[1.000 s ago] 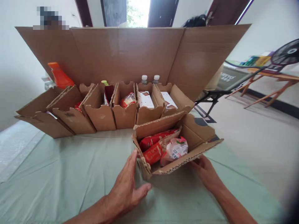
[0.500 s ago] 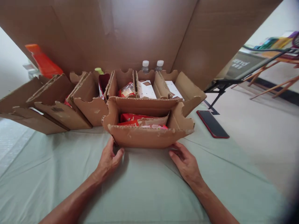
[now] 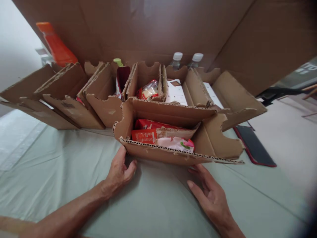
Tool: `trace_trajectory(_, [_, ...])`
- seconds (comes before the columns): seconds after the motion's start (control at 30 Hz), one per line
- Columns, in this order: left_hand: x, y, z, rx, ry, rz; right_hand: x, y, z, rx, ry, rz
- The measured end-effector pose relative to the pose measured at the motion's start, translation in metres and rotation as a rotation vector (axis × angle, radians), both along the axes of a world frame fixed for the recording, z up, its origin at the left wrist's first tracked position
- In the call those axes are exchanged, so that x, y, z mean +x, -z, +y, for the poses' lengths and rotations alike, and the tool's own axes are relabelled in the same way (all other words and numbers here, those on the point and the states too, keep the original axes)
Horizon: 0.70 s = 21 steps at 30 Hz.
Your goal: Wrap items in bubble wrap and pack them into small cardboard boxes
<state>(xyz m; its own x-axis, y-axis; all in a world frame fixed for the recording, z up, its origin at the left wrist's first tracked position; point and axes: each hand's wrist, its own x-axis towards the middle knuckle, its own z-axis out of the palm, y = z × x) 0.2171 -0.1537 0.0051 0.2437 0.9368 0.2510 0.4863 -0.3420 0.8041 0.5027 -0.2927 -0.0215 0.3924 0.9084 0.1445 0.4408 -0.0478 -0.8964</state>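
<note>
A cardboard box [image 3: 168,158] with an open top and notched ends stands before me on the cloth. In it lie a red packet [image 3: 153,125], a red and beige packet [image 3: 143,136] and a pink and white packet [image 3: 175,143]. My left hand [image 3: 121,170] rests at the box's lower left corner, fingers along its side and thumb sticking out apart. At the lower front edge, toward the right, my right hand [image 3: 210,191] has its fingertips at the cardboard, partly hidden under it. Its thumb is spread away, and the palm is empty.
Behind stands a row of cardboard boxes [image 3: 100,107] against a tall cardboard panel [image 3: 173,29]. They hold a snack pack [image 3: 150,90] and white cartons [image 3: 176,92]. An orange bottle [image 3: 57,46] and two white-capped bottles [image 3: 177,57] rise behind. A phone [image 3: 255,145] lies right, on green cloth [image 3: 158,205].
The view has shifted, showing more of the packets inside the box. My right hand's thumb and fingers have spread and drawn slightly off the box; my left hand stays by its corner.
</note>
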Motion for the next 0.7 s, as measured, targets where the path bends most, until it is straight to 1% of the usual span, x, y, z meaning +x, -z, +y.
trace_trajectory(0.1, [0.001, 0.0, 0.001, -0.014, -0.002, 0.012, 0.001, -0.001, 0.0, -0.032, -0.017, 0.051])
trace_trajectory(0.3, [0.002, 0.001, 0.002, -0.016, 0.004, -0.011, 0.005, -0.002, 0.003, -0.077, 0.02, 0.1])
trace_trajectory(0.4, [0.001, 0.001, 0.002, 0.007, 0.025, -0.032, 0.004, -0.003, 0.004, -0.06, 0.041, 0.124])
trace_trajectory(0.53, [-0.001, 0.002, 0.0, 0.017, 0.031, -0.05, 0.002, -0.003, 0.01, -0.011, 0.122, 0.165])
trace_trajectory(0.6, [0.0, 0.002, -0.001, 0.021, 0.065, -0.069, 0.003, -0.002, 0.013, 0.014, 0.191, 0.178])
trace_trajectory(0.7, [0.0, 0.001, 0.0, 0.03, 0.122, -0.12, 0.006, 0.0, 0.013, 0.008, 0.278, 0.173])
